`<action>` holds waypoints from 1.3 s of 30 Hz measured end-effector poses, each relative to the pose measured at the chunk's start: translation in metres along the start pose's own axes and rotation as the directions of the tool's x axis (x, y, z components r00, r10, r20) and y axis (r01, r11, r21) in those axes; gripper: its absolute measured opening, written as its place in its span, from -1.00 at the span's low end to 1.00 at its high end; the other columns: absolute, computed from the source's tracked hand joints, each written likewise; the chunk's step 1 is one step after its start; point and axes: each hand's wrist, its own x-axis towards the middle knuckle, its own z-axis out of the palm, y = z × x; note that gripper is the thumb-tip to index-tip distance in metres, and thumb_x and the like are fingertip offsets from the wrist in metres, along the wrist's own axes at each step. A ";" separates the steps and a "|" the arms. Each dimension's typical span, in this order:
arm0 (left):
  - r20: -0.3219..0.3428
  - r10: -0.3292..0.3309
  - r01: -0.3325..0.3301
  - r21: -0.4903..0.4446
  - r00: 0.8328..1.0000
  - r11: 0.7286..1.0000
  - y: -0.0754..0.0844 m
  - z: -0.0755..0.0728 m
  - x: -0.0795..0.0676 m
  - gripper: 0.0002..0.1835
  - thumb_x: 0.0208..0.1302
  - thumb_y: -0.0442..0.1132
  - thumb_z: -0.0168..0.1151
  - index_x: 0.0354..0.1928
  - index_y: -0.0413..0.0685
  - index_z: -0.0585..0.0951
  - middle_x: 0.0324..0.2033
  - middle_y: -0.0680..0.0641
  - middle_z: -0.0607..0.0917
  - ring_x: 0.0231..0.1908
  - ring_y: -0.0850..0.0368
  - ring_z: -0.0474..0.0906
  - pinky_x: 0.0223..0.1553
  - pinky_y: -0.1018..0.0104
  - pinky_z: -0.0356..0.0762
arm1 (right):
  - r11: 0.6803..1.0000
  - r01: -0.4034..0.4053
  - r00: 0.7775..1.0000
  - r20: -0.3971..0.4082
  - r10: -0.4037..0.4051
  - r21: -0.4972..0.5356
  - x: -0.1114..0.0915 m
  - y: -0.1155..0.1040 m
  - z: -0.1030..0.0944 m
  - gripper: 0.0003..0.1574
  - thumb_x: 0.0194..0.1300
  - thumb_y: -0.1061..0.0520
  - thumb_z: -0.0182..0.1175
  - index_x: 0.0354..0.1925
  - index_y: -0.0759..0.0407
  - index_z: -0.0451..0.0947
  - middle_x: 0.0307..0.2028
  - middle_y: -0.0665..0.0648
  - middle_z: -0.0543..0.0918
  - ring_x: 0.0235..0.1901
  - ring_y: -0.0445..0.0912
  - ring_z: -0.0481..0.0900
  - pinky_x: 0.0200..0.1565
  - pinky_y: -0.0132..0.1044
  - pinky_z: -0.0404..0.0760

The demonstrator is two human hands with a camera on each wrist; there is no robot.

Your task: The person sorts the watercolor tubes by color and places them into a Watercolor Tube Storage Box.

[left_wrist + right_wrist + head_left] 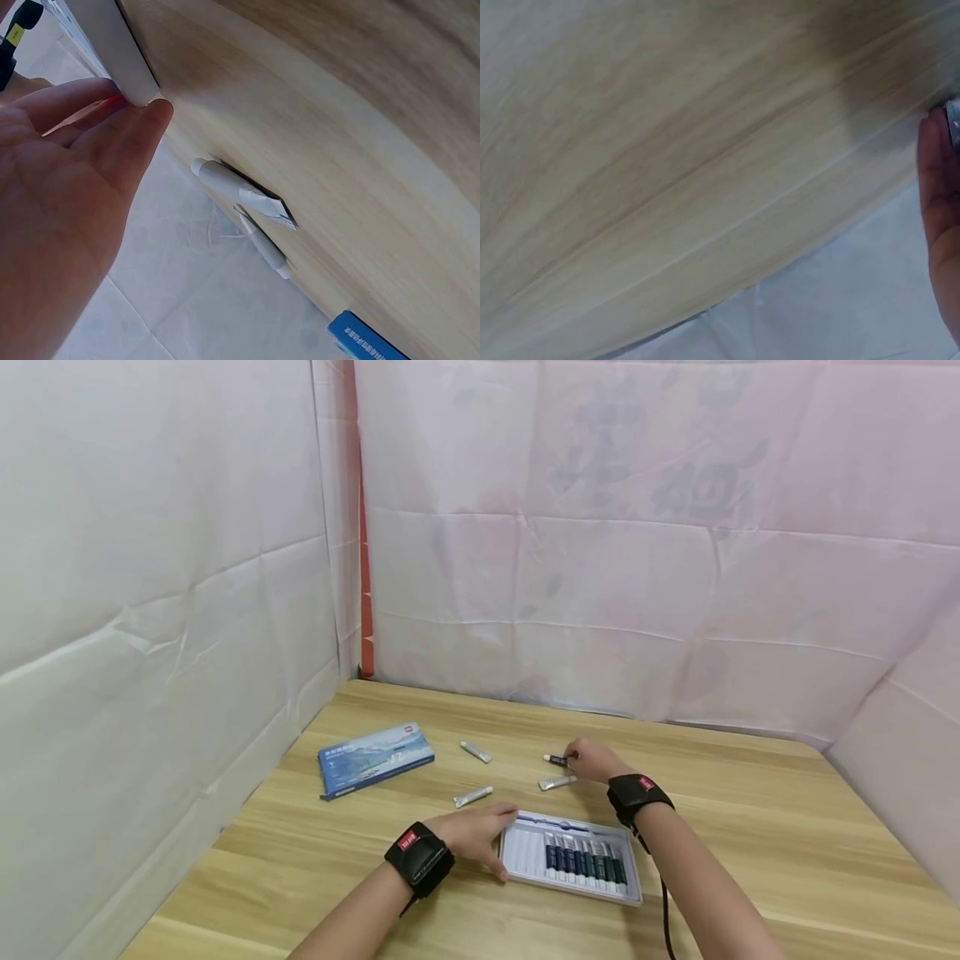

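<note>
Only head cam: dk tube cap

Both forearms outstretched, right hand farther forward than left hand.

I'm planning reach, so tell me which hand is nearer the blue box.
Left. The left hand, holding the tray, is in front and right of the blue box; the right hand, at a dark tube, is farther right.

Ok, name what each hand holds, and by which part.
Right hand: a dark tube, apparently pinched at the end away from its cap. Left hand: the white tray, by its left end.
</note>
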 end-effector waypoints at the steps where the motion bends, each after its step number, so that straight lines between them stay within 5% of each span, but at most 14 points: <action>1: 0.001 -0.001 0.001 0.001 1.000 1.000 0.000 0.000 0.000 0.01 -0.09 0.10 0.42 0.36 -0.17 0.18 0.34 -0.07 0.15 0.29 0.14 0.07 0.23 0.38 0.07 | 1.000 -0.012 1.000 0.009 0.012 0.014 -0.001 0.000 -0.001 -0.83 0.14 0.38 0.09 -0.34 0.35 0.62 -0.39 0.16 0.60 -0.36 -0.01 0.54 -0.32 -0.14 0.54; 8: 0.007 -0.008 0.008 -0.017 1.000 1.000 0.000 -0.001 -0.001 -0.01 -0.08 0.07 0.43 0.35 -0.19 0.19 0.33 -0.07 0.16 0.29 0.14 0.07 0.23 0.38 0.07 | 0.999 -0.027 0.999 0.023 0.027 -0.023 -0.002 0.000 0.001 -0.85 0.15 0.25 0.20 -0.27 0.28 0.60 -0.37 0.09 0.53 -0.40 -0.05 0.51 -0.40 -0.22 0.51; 16: 0.007 -0.004 0.004 -0.020 1.000 1.000 0.002 0.000 -0.001 0.00 -0.08 0.08 0.42 0.36 -0.17 0.18 0.34 -0.05 0.16 0.29 0.15 0.08 0.23 0.39 0.08 | 0.983 0.026 0.999 -0.015 -0.029 -0.184 -0.001 0.002 0.007 -0.91 0.11 0.28 0.24 -0.33 0.24 0.58 -0.43 0.05 0.49 -0.50 -0.14 0.39 -0.46 -0.29 0.42; 27: 0.016 -0.002 0.002 -0.013 1.000 1.000 0.001 -0.002 -0.001 0.00 -0.07 0.08 0.42 0.36 -0.19 0.18 0.34 -0.07 0.15 0.29 0.14 0.07 0.23 0.38 0.07 | 0.984 0.080 0.995 -0.038 -0.088 -0.161 -0.014 -0.019 -0.005 -0.83 0.08 0.32 0.26 -0.28 0.24 0.61 -0.40 0.06 0.54 -0.40 -0.09 0.52 -0.37 -0.23 0.52; 39: 0.019 -0.005 0.005 -0.011 1.000 1.000 0.000 -0.002 0.000 0.00 -0.07 0.09 0.41 0.36 -0.18 0.17 0.34 -0.06 0.16 0.29 0.16 0.06 0.23 0.39 0.07 | 0.956 0.236 0.965 -0.075 -0.252 -0.174 -0.026 -0.052 -0.008 -0.77 0.02 0.35 0.31 -0.26 0.24 0.62 -0.38 0.06 0.56 -0.39 -0.14 0.54 -0.37 -0.28 0.55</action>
